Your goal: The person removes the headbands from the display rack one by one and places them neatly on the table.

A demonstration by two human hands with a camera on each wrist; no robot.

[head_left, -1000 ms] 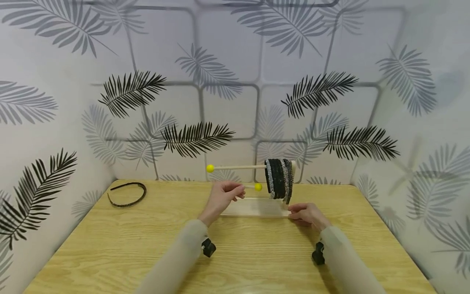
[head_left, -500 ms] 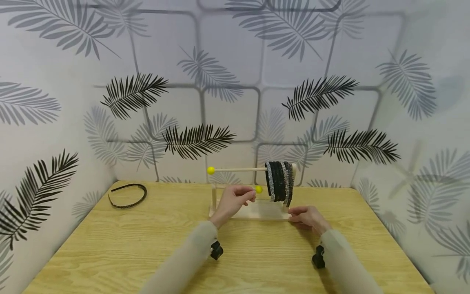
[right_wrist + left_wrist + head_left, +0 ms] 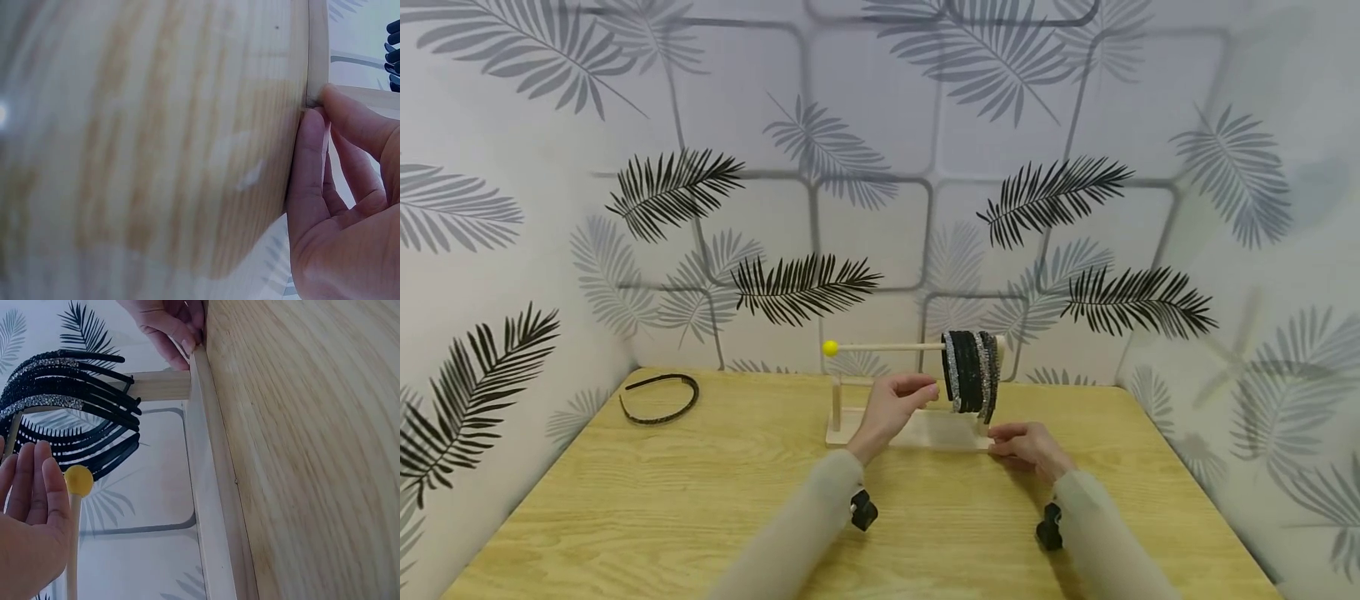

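A wooden headband stand [image 3: 910, 430] has an upper rod and a lower rod. Several black and silver headbands [image 3: 968, 371] hang at the right end of the upper rod, also in the left wrist view. My left hand [image 3: 895, 412] is just left of them, fingers extended. In the left wrist view, those fingers [image 3: 42, 487] lie beside the yellow ball [image 3: 79, 481] on the lower rod's end; in the head view the hand hides this ball. My right hand [image 3: 1033, 446] pinches the right end of the stand's base, thumb and fingers at its corner in the right wrist view.
One dark headband [image 3: 662, 400] lies alone on the wooden table [image 3: 625, 517] at the far left. A yellow ball [image 3: 830, 348] caps the upper rod's left end. Behind the stand rises a leaf-patterned wall [image 3: 872, 225].
My left hand has moved right along the lower rod, past its yellow ball, to beside the hanging headbands. The right hand stays at the base's corner.
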